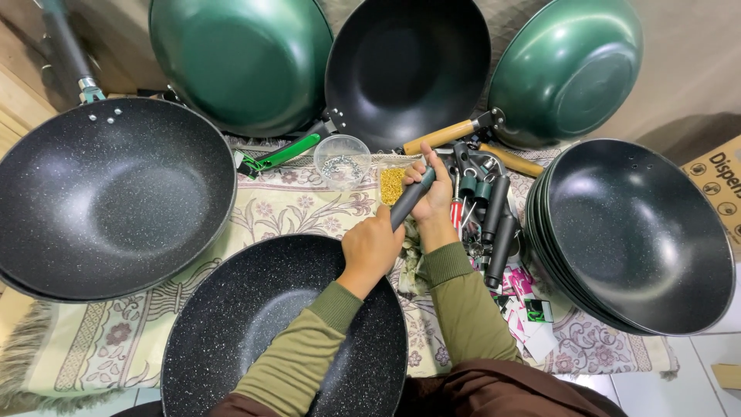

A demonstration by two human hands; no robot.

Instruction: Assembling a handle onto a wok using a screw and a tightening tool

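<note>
A black speckled wok [255, 324] lies in front of me on a patterned cloth [293, 202]. My left hand [372, 245] grips its rim at the far right, where a dark grey handle [411, 198] meets the pan. My right hand [433, 194] is closed around the upper part of that handle, thumb pointing up. Just beyond the hands stand a clear cup of small metal parts [342, 160] and a clear tub of brass-coloured bits [392, 184].
A large speckled wok [108, 197] lies at the left. Green and black woks [239, 62] lean at the back. A stack of woks [637, 232] sits at the right. Loose dark handles [498, 224], wooden handles [440, 137] and paper tags [529, 305] lie between. A cardboard box [714, 181] stands far right.
</note>
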